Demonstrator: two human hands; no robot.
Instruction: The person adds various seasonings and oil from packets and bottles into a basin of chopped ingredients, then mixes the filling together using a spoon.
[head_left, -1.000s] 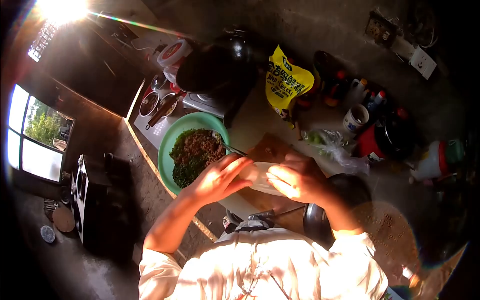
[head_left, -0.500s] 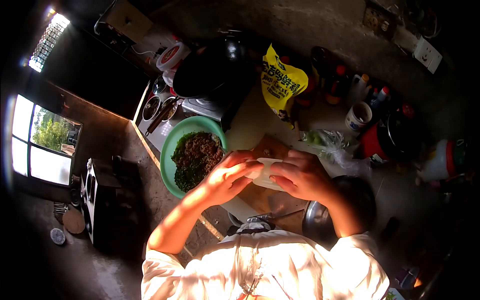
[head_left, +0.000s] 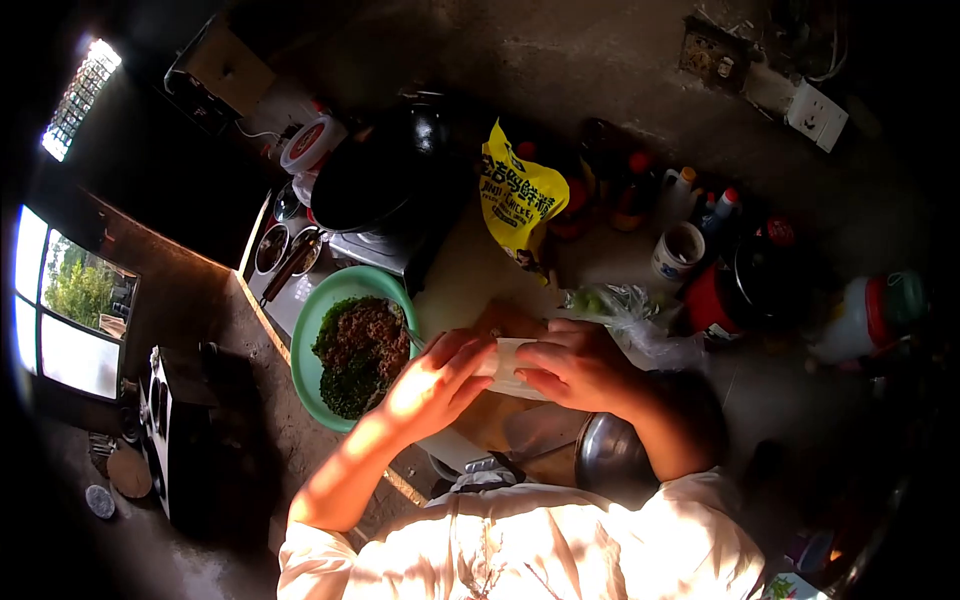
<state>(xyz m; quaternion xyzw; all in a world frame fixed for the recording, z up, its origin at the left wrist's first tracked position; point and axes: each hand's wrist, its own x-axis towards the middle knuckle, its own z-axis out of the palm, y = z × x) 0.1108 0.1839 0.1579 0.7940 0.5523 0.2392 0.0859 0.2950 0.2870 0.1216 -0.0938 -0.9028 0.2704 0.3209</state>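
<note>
Between my two hands is a thin, pale, flat sheet (head_left: 512,368), held over a wooden board (head_left: 480,418). My left hand (head_left: 438,378) pinches its left end. On the right end, the fingers of my right hand (head_left: 580,365) are closed. To the left of my left hand sits a green bowl (head_left: 306,385) with brown minced filling (head_left: 368,335) and chopped greens (head_left: 345,388); a utensil handle rests at its right side. A broad knife blade (head_left: 540,428) lies on the board below the sheet.
A dark wok (head_left: 365,180) stands on a stove at the upper left. Behind my hands are a yellow bag (head_left: 520,195), a plastic bag of greens (head_left: 625,310), a mug (head_left: 678,250) and several bottles. A metal bowl (head_left: 612,455) is close to my right forearm.
The view has shifted, so the counter items appear further left and lower. My hands have stayed on the pale sheet, which now looks narrower between them.
</note>
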